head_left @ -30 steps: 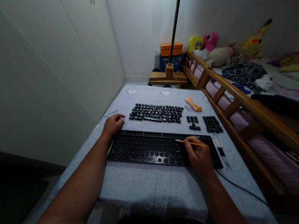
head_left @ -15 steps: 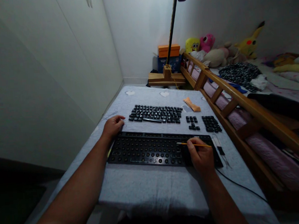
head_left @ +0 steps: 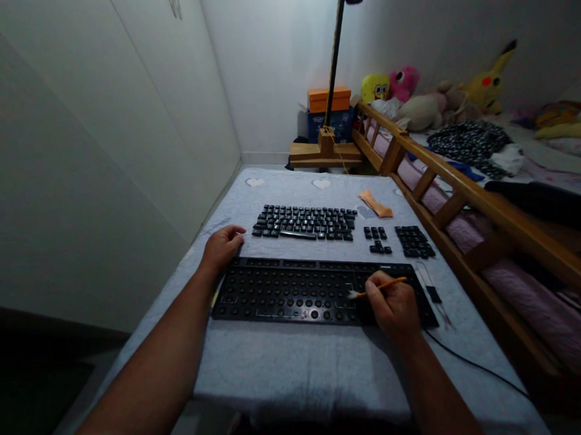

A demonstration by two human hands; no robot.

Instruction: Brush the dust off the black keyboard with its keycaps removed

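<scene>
Your right hand (head_left: 393, 306) was closed in a pinch on a slim brush with a yellow-orange handle and pale bristles (head_left: 360, 294). The handle slanted, its far end up to the right; the bristles met or hovered just over the right part of the main key field, contact too small to tell. Beneath lay the long black plastic keyboard base with bare round key mounts (head_left: 285, 296), flat on the near half of the pale blue-grey tablecloth with hearts (head_left: 279, 356).

Your left hand (head_left: 222, 246) was half open, fingers loosely bent, nothing seen in its grasp, by the base's far left corner; you could not tell whether it touched the base.

Beyond the base you had a block of glossy black keycaps in rows (head_left: 305, 222), with smaller black keycap clusters (head_left: 375, 232) to its right and a number-pad group of black keycaps (head_left: 414, 241) farther right. An orange fabric strip (head_left: 375, 204) lay behind these clusters. A thin wire tool with a black middle (head_left: 433, 294) sat just beside the base's right end; a black cable (head_left: 476, 362) trailed toward you.
</scene>
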